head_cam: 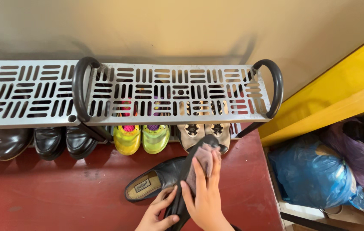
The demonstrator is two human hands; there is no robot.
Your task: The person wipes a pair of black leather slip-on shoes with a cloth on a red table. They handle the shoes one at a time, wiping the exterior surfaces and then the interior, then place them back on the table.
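Two black shoes sit on the red floor near the bottom middle of the view, just in front of a metal shoe rack. One black shoe lies flat, its tan insole facing up; the other shoe is tipped up on edge, sole side towards the camera. The left hand grips the near end of that tilted shoe, fingers curled round its edge. The right hand lies flat along the shoe's length, fingers spread and pressing a greyish-pink cloth against it near the far tip. The shoe looks like smooth leather — fairly stiff in the sole, softer in the upper, light enough for one hand, and probably a little slippery where polished, so the heel and the sole edge seem the surest places to hold it. Under the rack, further off, stand dark shoes to the left, a yellow-green pair in the middle and a beige pair to the right. A blue plastic bag lies far right, below a yellow panel.
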